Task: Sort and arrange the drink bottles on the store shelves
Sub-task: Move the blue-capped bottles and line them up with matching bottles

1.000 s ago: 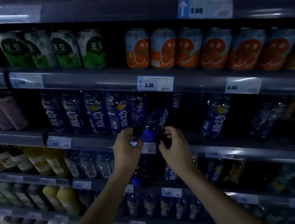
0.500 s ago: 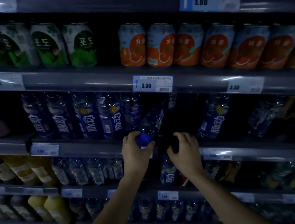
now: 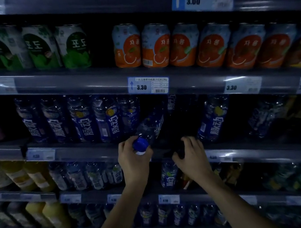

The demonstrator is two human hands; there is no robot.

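Note:
My left hand (image 3: 134, 164) is closed around the neck of a blue-labelled drink bottle (image 3: 152, 127), just below its blue cap. The bottle is tilted, with its base leaning back into the middle shelf (image 3: 84, 154). It lies just right of a row of upright bottles of the same kind (image 3: 87, 122). My right hand (image 3: 192, 156) is at the shelf's front edge with its fingers curled over something dark that I cannot make out. To the right of that hand, another blue bottle (image 3: 213, 119) stands alone, with a dark gap between it and the row.
Green cans (image 3: 39, 47) and orange cans (image 3: 182, 46) fill the shelf above, behind a 3.30 price tag (image 3: 148, 85). Yellow juice bottles (image 3: 32, 177) and more blue bottles (image 3: 168, 174) stand on the shelves below. The scene is dim.
The view has shifted slightly leftward. My left hand has closed more firmly on the tilted bottle's neck, and my right hand has stayed at the shelf edge.

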